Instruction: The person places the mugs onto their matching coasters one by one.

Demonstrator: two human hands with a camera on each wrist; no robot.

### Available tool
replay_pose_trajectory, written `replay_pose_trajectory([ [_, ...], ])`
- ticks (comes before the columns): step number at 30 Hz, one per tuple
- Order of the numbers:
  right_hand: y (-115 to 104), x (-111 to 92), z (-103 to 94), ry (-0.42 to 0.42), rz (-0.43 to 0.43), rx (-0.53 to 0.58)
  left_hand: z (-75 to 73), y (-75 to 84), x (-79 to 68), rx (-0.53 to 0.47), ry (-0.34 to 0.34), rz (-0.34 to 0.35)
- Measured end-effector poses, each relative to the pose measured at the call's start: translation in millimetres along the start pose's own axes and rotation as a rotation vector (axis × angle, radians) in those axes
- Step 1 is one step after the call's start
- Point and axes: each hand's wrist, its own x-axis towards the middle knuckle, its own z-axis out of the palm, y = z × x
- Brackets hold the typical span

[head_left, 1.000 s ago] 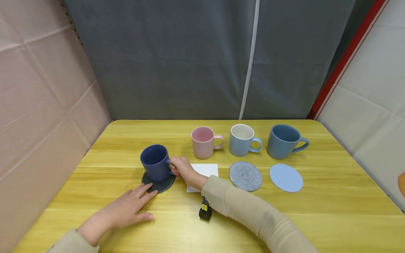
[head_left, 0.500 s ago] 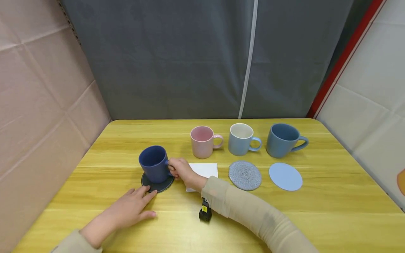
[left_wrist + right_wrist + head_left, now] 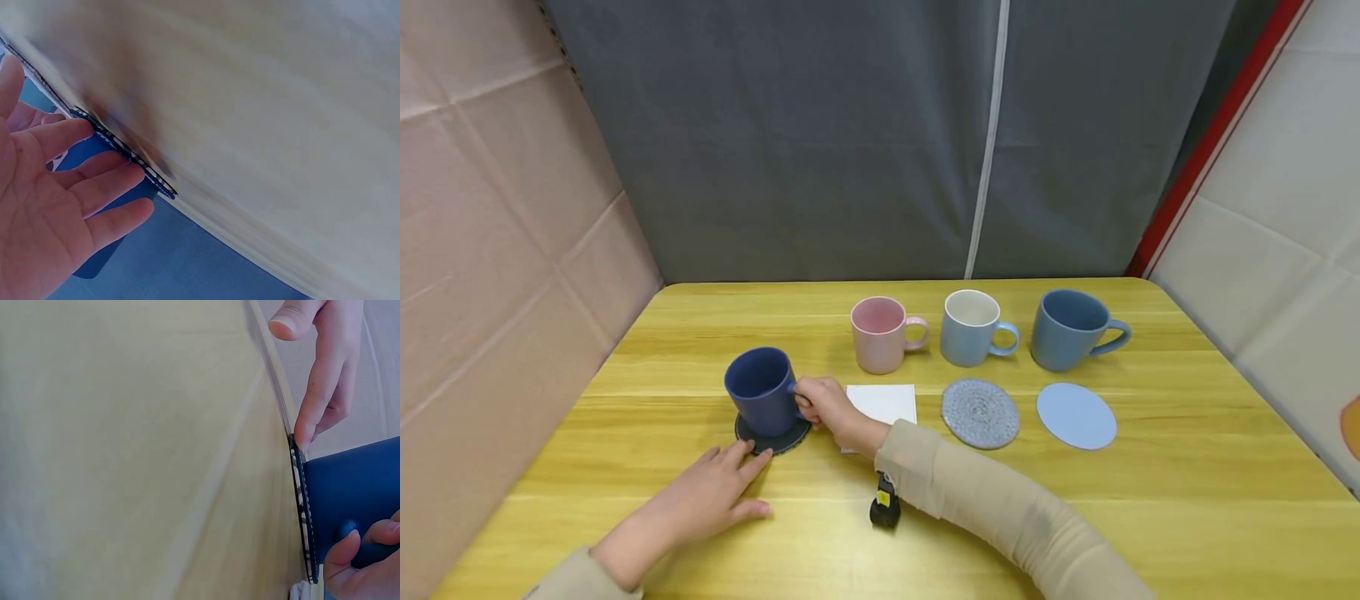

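Observation:
A dark blue mug (image 3: 763, 396) stands upright on a round black stitched coaster (image 3: 786, 441) at the left of the table. My right hand (image 3: 833, 410) grips the mug's handle from the right side, and its curled fingers hide most of that handle. With fingers spread and fairly straight, my left hand (image 3: 703, 496) rests its fingertips on the coaster's near edge. The left wrist view shows those fingertips (image 3: 134, 172) at the coaster's rim (image 3: 125, 150). In the right wrist view, the blue mug (image 3: 356, 487) sits against the coaster (image 3: 303, 515).
Along the back stand a pink mug (image 3: 880, 346), a light blue mug (image 3: 967, 342) and a grey-blue mug (image 3: 1063, 342). In front of them lie a white square coaster (image 3: 883, 402), a grey woven coaster (image 3: 981, 414) and a pale blue round coaster (image 3: 1077, 416). A black device (image 3: 884, 504) is below my right wrist.
The dark blue mug and my right hand have shifted slightly left and nearer to me over the coaster. My left fingertips stay at the coaster's edge.

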Motion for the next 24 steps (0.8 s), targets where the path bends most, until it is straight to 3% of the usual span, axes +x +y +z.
replay_pose_trajectory([
  [24, 1.7, -2.7, 4.7, -0.012, -0.006, -0.019, -1.1, 2.4, -1.6, -0.030, -0.030, -0.030],
])
